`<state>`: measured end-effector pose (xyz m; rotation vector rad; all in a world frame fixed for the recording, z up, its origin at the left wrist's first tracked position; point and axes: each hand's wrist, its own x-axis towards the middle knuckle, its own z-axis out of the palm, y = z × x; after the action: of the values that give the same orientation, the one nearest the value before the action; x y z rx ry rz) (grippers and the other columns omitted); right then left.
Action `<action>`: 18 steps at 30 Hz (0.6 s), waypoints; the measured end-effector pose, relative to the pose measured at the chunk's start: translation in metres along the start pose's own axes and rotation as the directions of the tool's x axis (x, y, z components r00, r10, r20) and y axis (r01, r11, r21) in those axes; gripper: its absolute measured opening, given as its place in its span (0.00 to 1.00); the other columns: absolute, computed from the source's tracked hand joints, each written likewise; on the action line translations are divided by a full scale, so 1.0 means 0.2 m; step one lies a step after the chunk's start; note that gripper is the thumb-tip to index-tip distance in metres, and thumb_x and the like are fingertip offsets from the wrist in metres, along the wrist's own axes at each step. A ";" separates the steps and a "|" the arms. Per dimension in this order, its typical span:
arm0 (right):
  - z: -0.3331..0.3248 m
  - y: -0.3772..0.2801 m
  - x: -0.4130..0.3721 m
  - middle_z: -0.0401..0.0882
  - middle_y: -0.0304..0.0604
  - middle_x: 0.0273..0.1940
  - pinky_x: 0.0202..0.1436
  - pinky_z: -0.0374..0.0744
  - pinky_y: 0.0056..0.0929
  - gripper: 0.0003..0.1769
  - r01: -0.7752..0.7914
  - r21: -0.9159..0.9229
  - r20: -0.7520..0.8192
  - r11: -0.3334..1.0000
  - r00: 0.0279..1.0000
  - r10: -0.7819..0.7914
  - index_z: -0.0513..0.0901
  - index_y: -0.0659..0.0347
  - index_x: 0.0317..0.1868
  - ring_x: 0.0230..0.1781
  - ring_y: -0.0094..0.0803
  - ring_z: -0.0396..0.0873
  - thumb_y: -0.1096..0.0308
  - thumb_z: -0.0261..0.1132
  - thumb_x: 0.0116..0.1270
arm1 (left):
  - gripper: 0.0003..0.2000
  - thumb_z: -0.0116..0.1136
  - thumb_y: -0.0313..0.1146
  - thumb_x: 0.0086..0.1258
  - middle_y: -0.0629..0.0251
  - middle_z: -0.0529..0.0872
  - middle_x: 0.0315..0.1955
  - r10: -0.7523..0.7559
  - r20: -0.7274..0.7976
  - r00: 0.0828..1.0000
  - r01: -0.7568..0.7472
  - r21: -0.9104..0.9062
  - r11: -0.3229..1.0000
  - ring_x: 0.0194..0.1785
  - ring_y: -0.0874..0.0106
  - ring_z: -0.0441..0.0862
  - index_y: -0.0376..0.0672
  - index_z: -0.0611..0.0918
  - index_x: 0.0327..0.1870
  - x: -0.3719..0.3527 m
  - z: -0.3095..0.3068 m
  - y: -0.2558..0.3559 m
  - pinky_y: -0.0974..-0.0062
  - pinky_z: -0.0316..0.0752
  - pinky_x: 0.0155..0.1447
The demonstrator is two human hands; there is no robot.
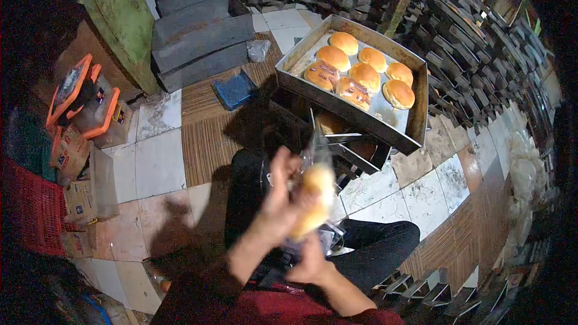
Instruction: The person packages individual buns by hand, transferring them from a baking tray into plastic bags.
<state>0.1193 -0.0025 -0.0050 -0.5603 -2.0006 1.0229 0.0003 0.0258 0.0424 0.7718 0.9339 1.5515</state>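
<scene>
Although motion blurs it, one oblong bun (pixel 323 185) shows in the head view between the person's two hands, above the lap: soft-edged, pale yellow to golden, tilted, its upper end brightest, with clear plastic film (pixel 316 144) at its upper end. Left hand (pixel 278 195): along the bun's left side, thumb raised; blur makes it impossible to tell whether the fingers pinch or merely support. Right hand (pixel 312 262): at the bun's lower end, thumb upward; finger closure likewise cannot be told. Forward of the hands, one deep metal tray (pixel 343 110), worn, set aslant over darker trays (pixel 361 149). Contents: eight round buns (pixel 365 76), glossy, golden-brown on top, paler at the sides; two of these, nearest the tray's near-left wall, bearing brown streaks. Left of the tray, on the floor: one blue flat item (pixel 235 90), well apart from the hands.
</scene>
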 end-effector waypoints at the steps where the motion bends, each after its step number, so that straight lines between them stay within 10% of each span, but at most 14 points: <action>1: -0.05 0.06 -0.04 0.60 0.59 0.58 0.64 0.58 0.43 0.49 -0.252 0.318 -0.078 0.914 0.954 0.291 0.55 0.67 0.62 0.61 0.50 0.59 0.46 0.67 0.48 | 0.41 0.59 0.31 0.61 0.56 0.64 0.56 -0.068 0.146 0.987 0.071 -0.014 0.997 0.62 0.69 0.59 0.43 0.43 0.67 -0.10 0.07 -0.01 0.70 0.57 0.64; 2: -0.10 0.10 -0.07 0.57 0.58 0.59 0.64 0.58 0.43 0.57 -0.419 0.612 -0.058 0.671 0.822 0.566 0.48 0.66 0.65 0.61 0.46 0.59 0.38 0.66 0.46 | 0.44 0.63 0.31 0.59 0.59 0.63 0.57 -0.221 0.417 0.882 0.232 0.024 0.972 0.62 0.70 0.59 0.39 0.41 0.67 -0.15 0.10 -0.08 0.71 0.57 0.64; 3: -0.15 0.04 -0.06 0.56 0.57 0.58 0.62 0.61 0.44 0.57 -0.166 0.648 -0.143 0.744 0.932 0.333 0.48 0.63 0.65 0.60 0.44 0.60 0.33 0.62 0.47 | 0.47 0.65 0.37 0.57 0.62 0.63 0.57 -0.287 0.425 0.859 0.379 -0.148 0.914 0.59 0.72 0.61 0.38 0.41 0.67 -0.22 0.12 -0.13 0.74 0.59 0.63; 5: -0.15 0.02 0.04 0.59 0.57 0.57 0.61 0.63 0.47 0.57 0.152 0.440 -0.391 0.885 0.920 0.036 0.48 0.60 0.66 0.60 0.48 0.60 0.29 0.59 0.47 | 0.41 0.60 0.39 0.61 0.61 0.55 0.65 -0.275 0.367 0.889 0.235 0.151 0.960 0.66 0.70 0.56 0.39 0.45 0.68 -0.22 -0.10 -0.18 0.69 0.49 0.69; 6: -0.17 -0.01 0.07 0.58 0.59 0.58 0.61 0.62 0.52 0.61 -0.199 0.400 -0.336 0.895 0.876 0.345 0.49 0.60 0.65 0.62 0.53 0.58 0.24 0.57 0.42 | 0.41 0.58 0.45 0.61 0.60 0.56 0.64 0.091 0.153 0.984 -0.084 -0.047 0.995 0.65 0.69 0.59 0.42 0.47 0.68 -0.13 -0.04 -0.07 0.68 0.54 0.67; 7: -0.17 0.03 0.08 0.56 0.64 0.60 0.62 0.60 0.53 0.63 0.126 0.218 -0.259 0.968 0.964 -0.067 0.50 0.63 0.64 0.63 0.58 0.55 0.24 0.59 0.39 | 0.38 0.56 0.50 0.62 0.58 0.60 0.63 -0.071 0.035 0.997 0.079 -0.493 0.867 0.63 0.67 0.63 0.46 0.50 0.68 -0.02 -0.10 -0.10 0.68 0.60 0.65; 9: -0.16 0.00 0.23 0.52 0.67 0.62 0.64 0.57 0.52 0.61 0.062 -0.222 0.173 0.973 0.985 -0.024 0.54 0.69 0.63 0.64 0.61 0.52 0.29 0.62 0.39 | 0.35 0.52 0.53 0.63 0.59 0.66 0.59 0.165 0.104 0.981 -0.127 -0.301 0.945 0.60 0.64 0.67 0.47 0.54 0.66 0.06 -0.05 -0.04 0.67 0.66 0.61; 11: -0.14 -0.05 0.32 0.54 0.67 0.62 0.64 0.56 0.51 0.57 0.039 -0.409 0.174 0.912 0.984 0.036 0.56 0.73 0.61 0.63 0.63 0.52 0.37 0.67 0.42 | 0.36 0.58 0.47 0.61 0.59 0.67 0.57 -0.178 0.055 0.982 0.186 -0.346 0.920 0.59 0.66 0.68 0.43 0.55 0.65 0.05 -0.08 -0.11 0.68 0.68 0.58; 13: -0.23 -0.18 0.38 0.61 0.60 0.59 0.63 0.58 0.52 0.50 0.072 -0.420 0.355 0.905 0.931 0.090 0.61 0.72 0.59 0.62 0.59 0.57 0.43 0.67 0.44 | 0.32 0.44 0.59 0.64 0.55 0.74 0.53 -0.390 -0.022 0.920 0.305 -0.583 0.753 0.54 0.61 0.73 0.41 0.65 0.60 0.06 -0.13 -0.16 0.62 0.69 0.58; 15: -0.21 -0.21 0.33 0.69 0.56 0.50 0.53 0.67 0.49 0.35 0.274 -0.576 0.349 0.770 0.934 -0.071 0.71 0.63 0.52 0.52 0.52 0.67 0.50 0.68 0.46 | 0.32 0.44 0.62 0.62 0.55 0.77 0.47 -0.376 0.031 0.926 0.297 -0.674 0.676 0.49 0.61 0.76 0.40 0.70 0.55 0.07 -0.17 -0.07 0.62 0.71 0.55; 18: -0.17 0.06 0.35 0.68 0.48 0.32 0.32 0.63 0.39 0.12 0.169 -0.769 0.033 0.617 0.974 -0.226 0.71 0.60 0.28 0.31 0.42 0.65 0.68 0.61 0.40 | 0.34 0.42 0.65 0.61 0.54 0.76 0.48 -0.487 0.028 0.873 0.337 -0.756 0.560 0.49 0.60 0.76 0.40 0.71 0.53 0.14 -0.26 -0.27 0.61 0.71 0.54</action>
<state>0.1068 0.0663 0.0289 -0.7706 -2.3277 -0.0611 -0.0240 0.0496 -0.0297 -0.2002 0.4579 1.3998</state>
